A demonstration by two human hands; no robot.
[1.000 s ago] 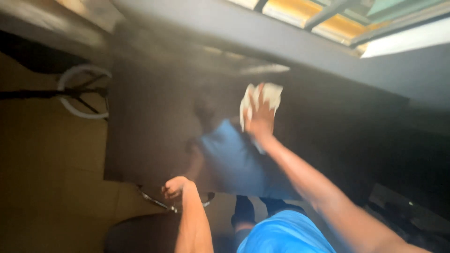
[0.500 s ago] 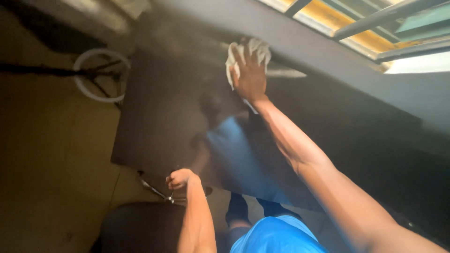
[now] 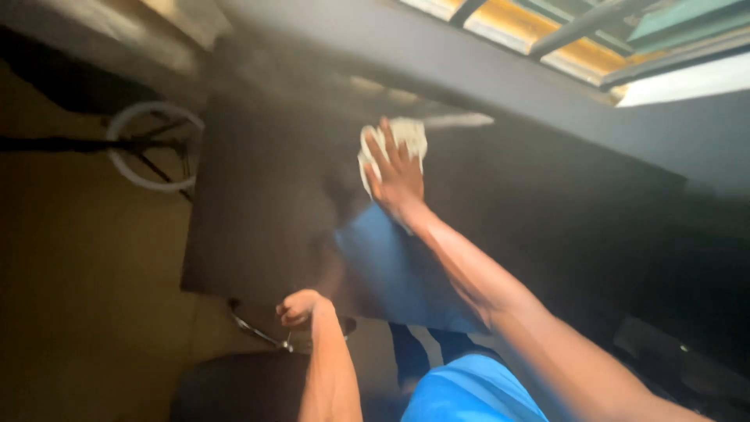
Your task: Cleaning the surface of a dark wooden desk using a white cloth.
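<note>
My right hand (image 3: 397,176) presses flat on a pale crumpled cloth (image 3: 401,137) against the glossy dark tabletop (image 3: 266,203), near the table's far side. The shiny surface mirrors my blue shirt. My left hand (image 3: 299,307) is curled into a loose fist by the table's near edge, above a metal chair frame (image 3: 258,332); whether it grips anything is unclear.
A dark chair seat (image 3: 234,387) sits below the table's near edge. A white ring on a black stand (image 3: 152,148) stands at the left on the tan floor. A grey wall (image 3: 484,70) and a barred window (image 3: 578,31) run along the far side.
My right hand pushed the cloth out toward the far edge, then drew it back toward me and slightly left. The left hand stayed in place.
</note>
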